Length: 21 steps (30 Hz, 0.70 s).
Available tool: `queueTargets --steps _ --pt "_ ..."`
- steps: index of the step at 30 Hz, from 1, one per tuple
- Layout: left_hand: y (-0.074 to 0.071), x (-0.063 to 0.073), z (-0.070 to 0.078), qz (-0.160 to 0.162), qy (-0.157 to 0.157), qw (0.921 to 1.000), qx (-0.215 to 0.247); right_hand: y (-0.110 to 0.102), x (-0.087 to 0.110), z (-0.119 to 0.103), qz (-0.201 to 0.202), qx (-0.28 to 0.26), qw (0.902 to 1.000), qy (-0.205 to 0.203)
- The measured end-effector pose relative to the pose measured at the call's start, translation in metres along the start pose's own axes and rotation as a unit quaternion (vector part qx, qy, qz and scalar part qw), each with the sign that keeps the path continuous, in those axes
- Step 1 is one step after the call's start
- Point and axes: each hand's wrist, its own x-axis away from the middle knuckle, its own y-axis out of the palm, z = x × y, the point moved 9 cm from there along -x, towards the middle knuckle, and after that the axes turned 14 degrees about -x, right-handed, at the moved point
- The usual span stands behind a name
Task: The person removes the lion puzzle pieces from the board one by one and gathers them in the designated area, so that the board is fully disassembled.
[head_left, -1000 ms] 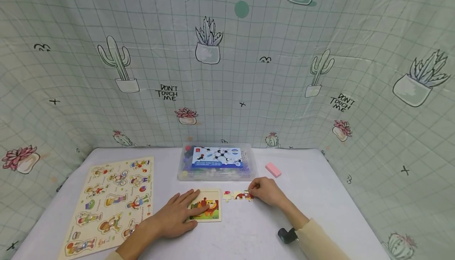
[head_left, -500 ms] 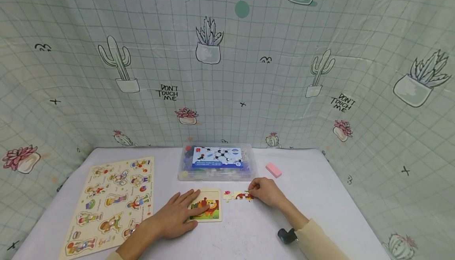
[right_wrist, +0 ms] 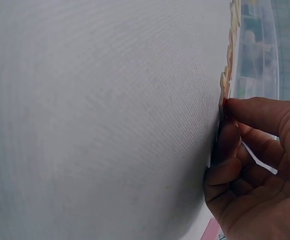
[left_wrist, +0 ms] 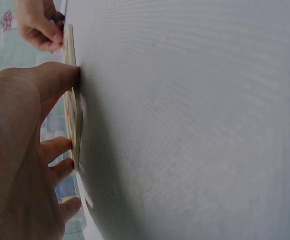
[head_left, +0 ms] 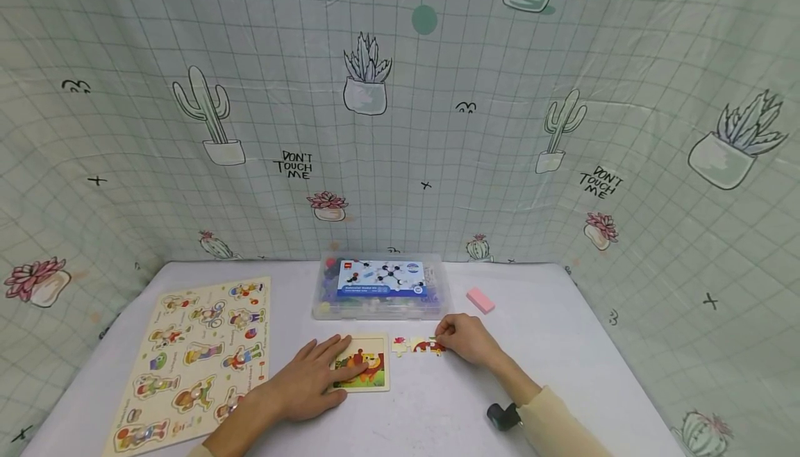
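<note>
My left hand lies with spread fingers on a small wooden puzzle tray; part of its lion picture shows under the fingers. In the left wrist view the thumb is at the tray's edge. To the right of the tray, a short row of jigsaw pieces lies on the table, with red and brown parts on cream. My right hand pinches the piece at the row's right end, the fingers partly covering it. In the right wrist view the thumb presses on that end piece.
A clear plastic molecular model kit box stands behind the tray. A pink block lies beyond the right hand, and a dark object by the right sleeve. A large wooden figure puzzle board covers the table's left side.
The end piece under my right hand has shifted slightly left, and the gap between it and its neighbour has closed. My left hand has stayed in place on the tray.
</note>
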Motion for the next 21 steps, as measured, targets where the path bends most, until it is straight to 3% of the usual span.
queueTargets --steps 21 --pt "-0.0014 0.0005 0.0005 0.004 0.005 1.0000 0.000 0.0011 -0.0001 0.0005 0.003 0.006 1.0000 0.002"
